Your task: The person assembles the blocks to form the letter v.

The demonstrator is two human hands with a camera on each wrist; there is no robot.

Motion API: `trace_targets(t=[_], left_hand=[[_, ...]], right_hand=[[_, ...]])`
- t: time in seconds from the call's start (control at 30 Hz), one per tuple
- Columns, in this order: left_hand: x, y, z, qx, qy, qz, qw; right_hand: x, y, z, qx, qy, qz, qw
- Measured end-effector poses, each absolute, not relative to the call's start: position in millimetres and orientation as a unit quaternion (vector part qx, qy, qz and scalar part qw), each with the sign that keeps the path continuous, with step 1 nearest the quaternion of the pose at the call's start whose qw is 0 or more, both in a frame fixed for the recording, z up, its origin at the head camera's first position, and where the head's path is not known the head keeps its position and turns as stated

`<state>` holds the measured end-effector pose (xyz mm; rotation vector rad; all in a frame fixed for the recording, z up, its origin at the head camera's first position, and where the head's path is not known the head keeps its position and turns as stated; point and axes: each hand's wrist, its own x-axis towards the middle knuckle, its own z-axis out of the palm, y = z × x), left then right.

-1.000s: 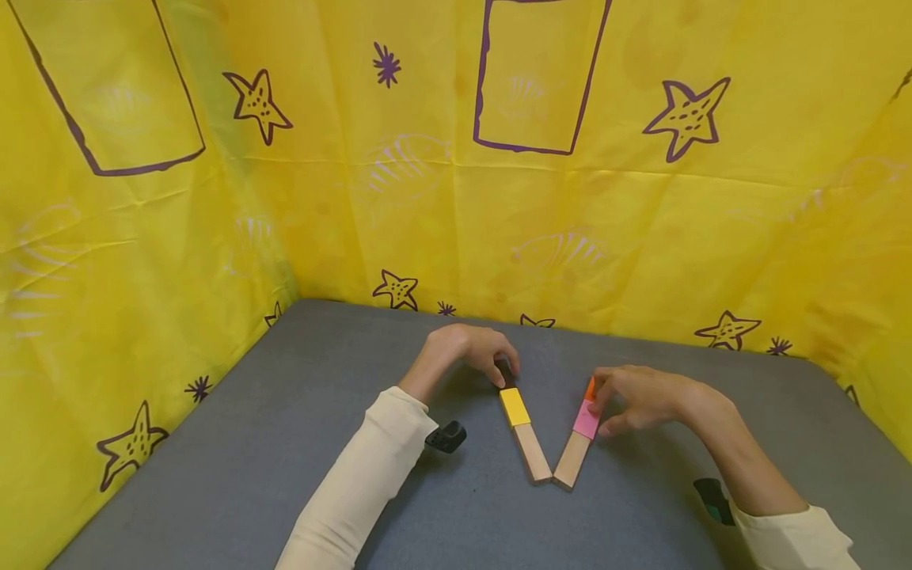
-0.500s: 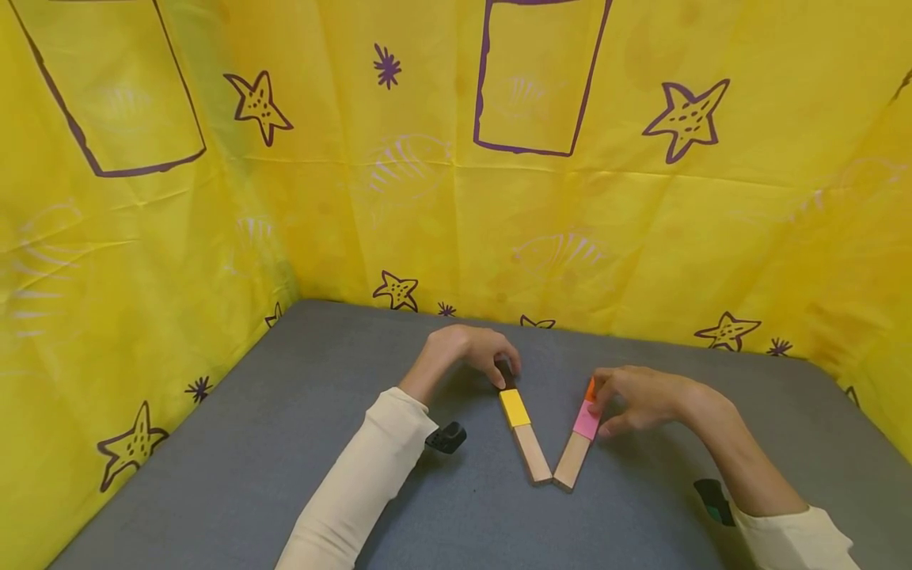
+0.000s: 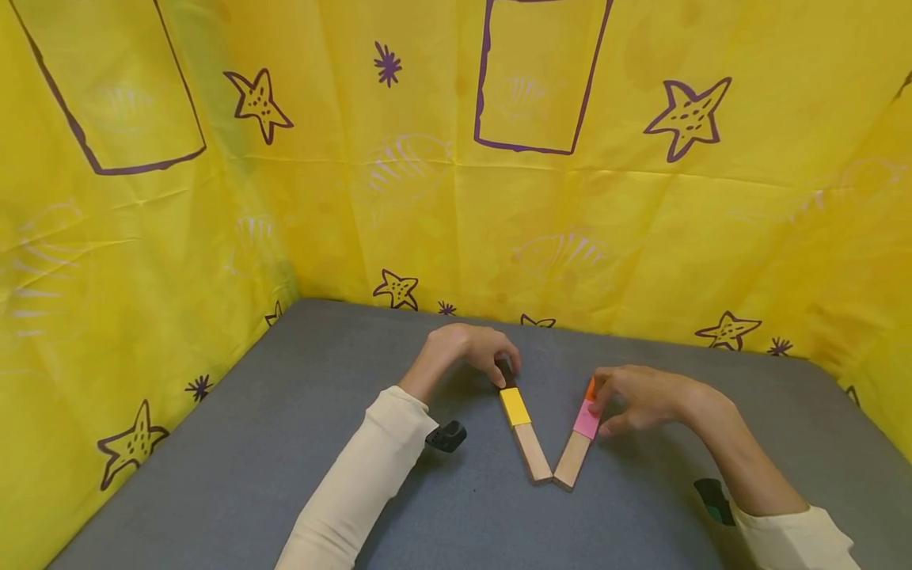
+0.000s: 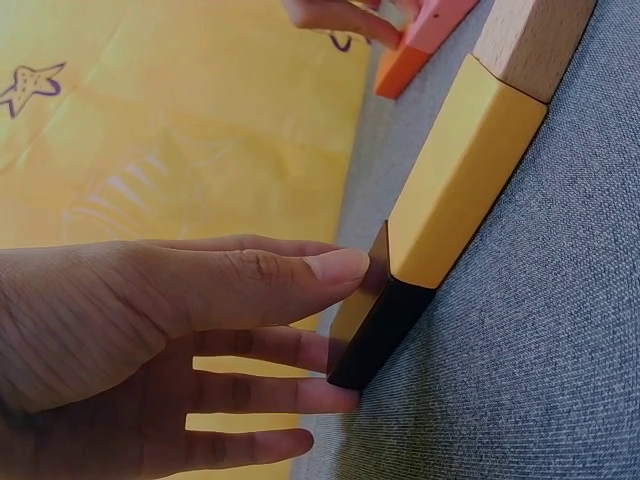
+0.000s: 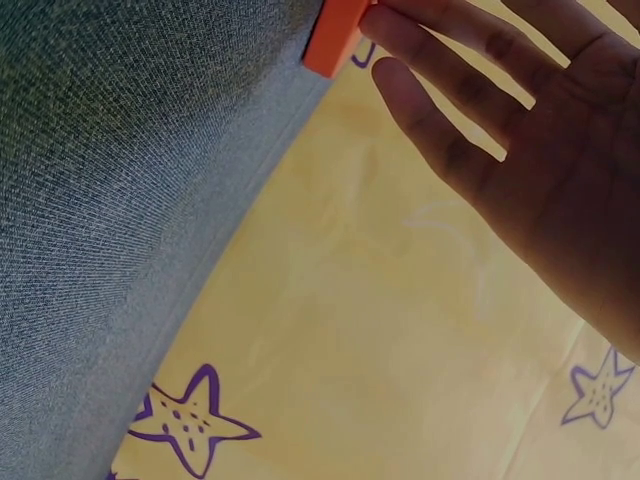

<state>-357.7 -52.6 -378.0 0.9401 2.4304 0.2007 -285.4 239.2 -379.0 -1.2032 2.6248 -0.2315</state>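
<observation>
Six is avoided here: several small wooden blocks lie in a V on the grey table. Along the left arm run a dark block (image 4: pixel 372 335), a yellow block (image 3: pixel 515 407) and a plain wood block (image 3: pixel 533 454). The right arm has an orange block (image 5: pixel 336 38), a pink block (image 3: pixel 585 422) and another plain wood block (image 3: pixel 572 461). The plain blocks meet at the V's near tip. My left hand (image 3: pixel 476 347) pinches the dark block between thumb and fingers. Extended fingers of my right hand (image 3: pixel 640 396) touch the orange and pink blocks, partly covering them.
The grey table (image 3: pixel 321 380) is bordered by a yellow cloth (image 3: pixel 321 222) with starfish and fish drawings at the back and sides. A dark device (image 3: pixel 446 437) is at the left wrist, and another dark device (image 3: pixel 714 501) at the right.
</observation>
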Motion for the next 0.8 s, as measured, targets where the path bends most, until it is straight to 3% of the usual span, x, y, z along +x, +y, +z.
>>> trace_targets(t=[0.8], left_hand=[[-356.4,-51.8,-375.7,0.374,0.888,0.067,0.258]], right_hand=[[-285.9,238.7,-378.9,-0.414,0.899,-0.079,0.119]])
